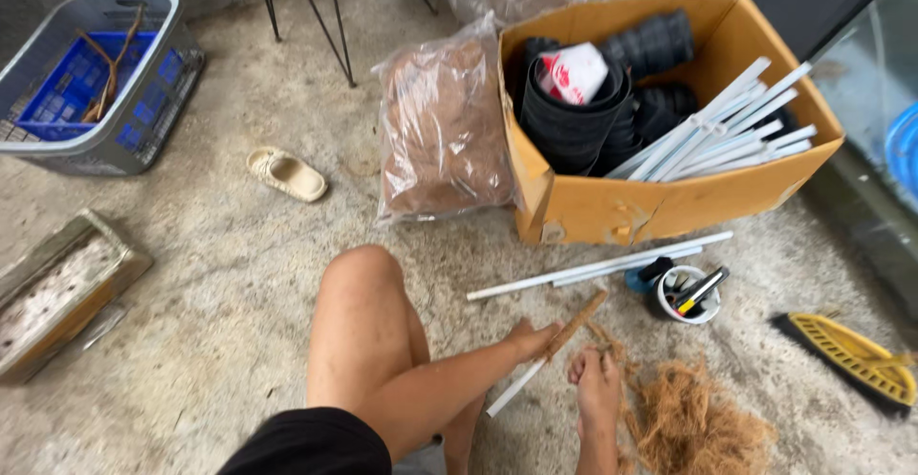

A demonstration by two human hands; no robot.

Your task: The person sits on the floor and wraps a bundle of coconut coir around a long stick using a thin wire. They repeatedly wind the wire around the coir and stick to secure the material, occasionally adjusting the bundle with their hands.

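Gripping a thin white rod (521, 382) low in the middle of the frame, the left hand (532, 338) is clamped round its upper part, which is wrapped in brown fibre (577, 324). The right hand (598, 385) just beside it pinches loose strands of the same fibre, closed on them. A fluffy heap of brown fibre (698, 422) lies on the concrete floor (220, 274) at lower right. Above, a cardboard box (669, 198) holds black pots (574, 116) and white rods (727, 131); a clear bag of brown husk (443, 131) leans against its left side.
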